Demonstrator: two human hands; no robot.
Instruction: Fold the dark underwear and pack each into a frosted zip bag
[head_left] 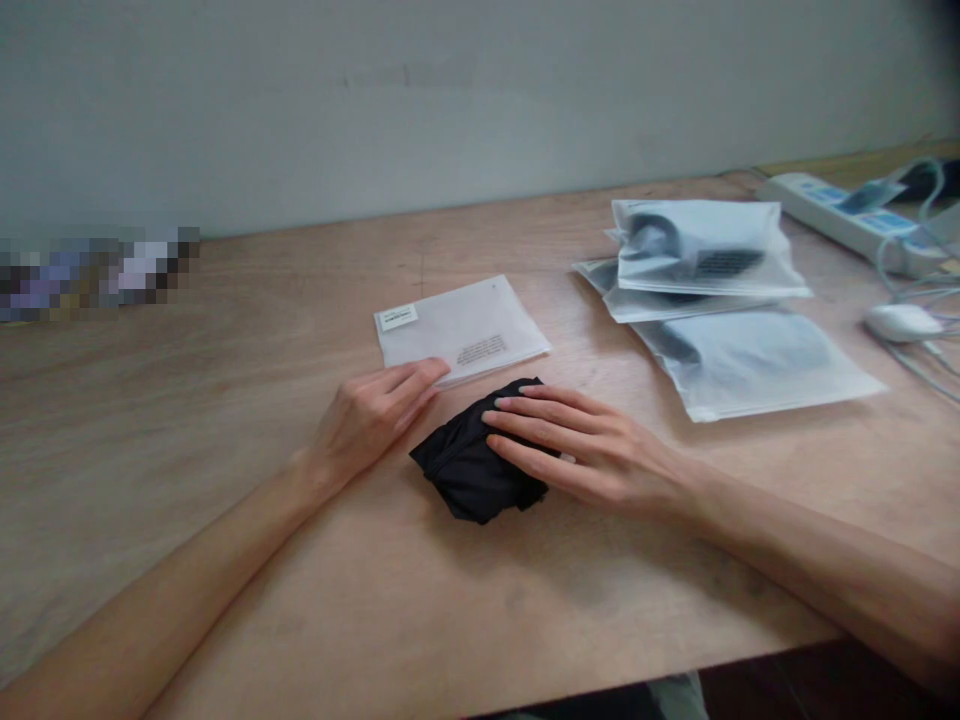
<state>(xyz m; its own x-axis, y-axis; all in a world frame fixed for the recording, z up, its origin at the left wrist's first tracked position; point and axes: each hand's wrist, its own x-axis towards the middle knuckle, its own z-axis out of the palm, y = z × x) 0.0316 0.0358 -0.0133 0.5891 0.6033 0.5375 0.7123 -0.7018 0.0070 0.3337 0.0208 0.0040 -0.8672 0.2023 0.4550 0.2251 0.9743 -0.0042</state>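
A folded black cloth bundle [476, 465] lies on the wooden table [300, 620]. My right hand [585, 440] rests over its right part, fingers stretched out and lying flat on the fabric. To the left, my left hand [382, 405] is closed at the near edge of a flat translucent white bag [457, 325], its thumb and fingers pinching the lower left of that edge. The bag bears a small label at its upper left corner and printed text at its lower right. It lies just beyond the black bundle.
Several frosted bags with dark contents, an upper one [705, 245] and a lower one [757, 360], overlap at the right. Behind them are a white power strip [847, 220], cables and a white plug [904, 322]. A pale wall [375, 110] bounds the table's back.
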